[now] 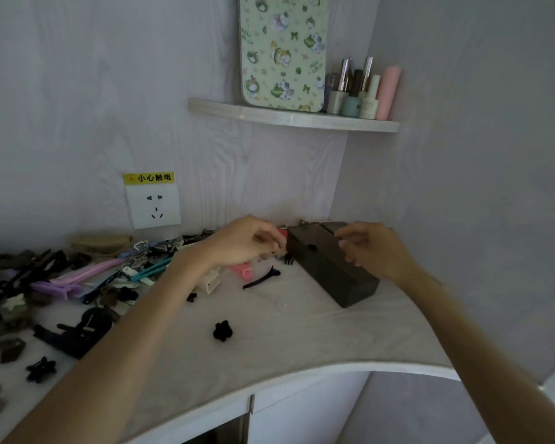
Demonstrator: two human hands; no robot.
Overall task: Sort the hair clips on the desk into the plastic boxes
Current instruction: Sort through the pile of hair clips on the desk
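A: The left hand (242, 240) is curled, its fingertips pinching something small and dark right at the near left corner of the dark plastic box (329, 262). What it pinches is too small to name.

B: And the right hand (370, 251)?

A: Curled over the top of the box from the three o'clock side, fingers bent down on its lid. Whether it truly grips the lid I cannot tell.

B: How many boxes?

A: One that I can see, at about one o'clock on the desk (302, 341), set against the wall corner.

B: The clips?

A: One black flower clip (222, 330) alone in the middle of the desk. One long black duckbill clip (261, 278) just left of the box, beside one pink clip (242, 270). One small black claw clip (289, 259) touching the box's near side. The heap of clips (61, 283) from nine to ten o'clock is too tangled to count; two lilac long clips (77, 277) and one teal clip (151, 270) stand out.

B: Anything else?

A: One wall socket (154, 205) at eleven o'clock, one corner shelf (293, 118) at twelve with a patterned mat (282, 49) and a cluster of bottles (362, 91).
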